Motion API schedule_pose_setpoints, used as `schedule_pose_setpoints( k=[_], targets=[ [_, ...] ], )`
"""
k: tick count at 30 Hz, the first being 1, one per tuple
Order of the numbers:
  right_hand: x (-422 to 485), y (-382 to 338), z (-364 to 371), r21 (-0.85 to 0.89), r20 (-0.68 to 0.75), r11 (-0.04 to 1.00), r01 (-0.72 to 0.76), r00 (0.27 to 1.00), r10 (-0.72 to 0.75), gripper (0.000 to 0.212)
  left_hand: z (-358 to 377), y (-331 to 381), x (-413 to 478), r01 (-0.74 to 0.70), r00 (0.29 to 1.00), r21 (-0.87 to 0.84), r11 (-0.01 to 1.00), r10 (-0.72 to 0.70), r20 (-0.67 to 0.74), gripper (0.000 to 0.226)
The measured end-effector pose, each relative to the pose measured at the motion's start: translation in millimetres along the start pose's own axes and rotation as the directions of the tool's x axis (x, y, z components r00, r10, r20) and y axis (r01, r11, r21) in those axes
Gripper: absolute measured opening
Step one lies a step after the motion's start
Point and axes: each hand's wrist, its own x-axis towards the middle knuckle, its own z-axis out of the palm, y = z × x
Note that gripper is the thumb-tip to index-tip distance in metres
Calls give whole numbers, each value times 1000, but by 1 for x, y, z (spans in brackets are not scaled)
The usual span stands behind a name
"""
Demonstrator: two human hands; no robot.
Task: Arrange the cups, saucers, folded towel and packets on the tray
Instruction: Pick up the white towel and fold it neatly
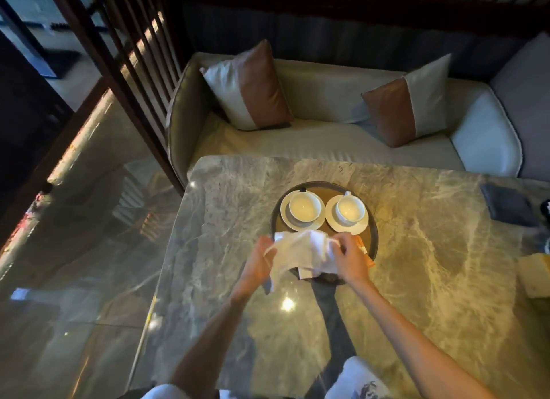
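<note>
A polished marble table [401, 249] in grey and gold veining fills the lower half of the view, with a bright light spot glinting on it near the person's forearms. Behind it stands a pale sofa [312, 142] carrying two cushions — each half brown, half cream — one at the left [248, 86] and one at the right [409, 100]. A dark slatted wooden screen [128, 56] rises to the left of the sofa, above a glossy stone floor [74, 249]. At the table's right edge lie a dark folded cloth [506, 205] and a pale yellowish object [535, 275], only partly in view.

Near the table's middle sits a round dark tray [373, 229]. On its far half two white saucers lie side by side, almost touching: the left saucer [287, 220] holds a white cup [303, 206], and the right saucer [357, 227] holds a second cup [349, 209]. Both cups look empty.

Over the tray's near half both hands grip a white towel [300, 251], which is crumpled rather than neatly folded — a corner hangs down past the tray's near rim. The left hand [259, 260] has its fingers closed on the towel's left edge; the right hand [349, 258] pinches the right side. Just beyond the right hand, orange packets [364, 249] lie on the tray by its right rim, partly hidden.
</note>
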Motion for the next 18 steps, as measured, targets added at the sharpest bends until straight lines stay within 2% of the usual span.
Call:
schedule_pose_setpoints(
  k=[4,7,10,12,14,16,18],
  targets=[
    [4,-39,-47,-6,17,1000,16,1000,-16,10,-47,57,3,-194,981,20,981,193,29,22],
    [4,-67,-85,-134,208,990,38,978,-9,12,-75,120,-5,-346,931,41,937,337,143,28],
    [5,-110,-124,-286,278,930,229,949,-148,37,-89,197,-21,-584,790,148,798,519,326,43],
    [5,-156,-150,-210,272,892,401,900,-341,60,-92,251,-35,-712,674,169,681,597,436,46],
    [10,-203,-174,-125,294,826,550,815,-499,68,-94,299,-48,-785,606,224,578,642,470,43],
    [14,-236,-195,-99,344,786,611,762,-549,53,-99,339,-59,-799,600,289,527,669,438,37],
    [16,-257,-216,-66,372,770,634,732,-571,24,-107,369,-72,-792,610,326,517,694,382,34]
  ],
)
